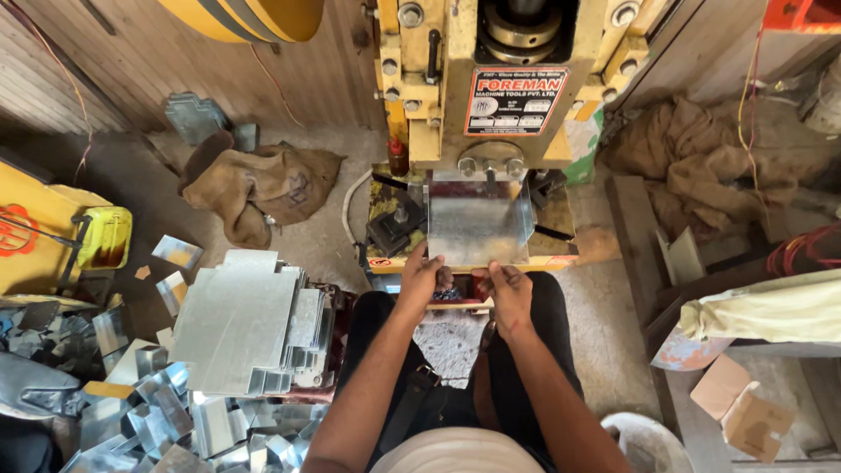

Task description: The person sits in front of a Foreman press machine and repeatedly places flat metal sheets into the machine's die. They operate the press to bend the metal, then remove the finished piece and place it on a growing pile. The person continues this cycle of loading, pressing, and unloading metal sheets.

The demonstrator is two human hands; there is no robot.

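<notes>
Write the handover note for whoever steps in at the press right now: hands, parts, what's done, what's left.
Left hand: grips the near left edge of the metal sheet.
Right hand: grips the near right edge of the same sheet.
The sheet lies flat on the bed of the yellow press, under the ram.
Stack of flat blanks sits to the person's left.
Pile of bent metal pieces lies on the floor further left, so some appear done.
Left: the sheet in hand shows no bend yet; the blank stack remains.
</notes>
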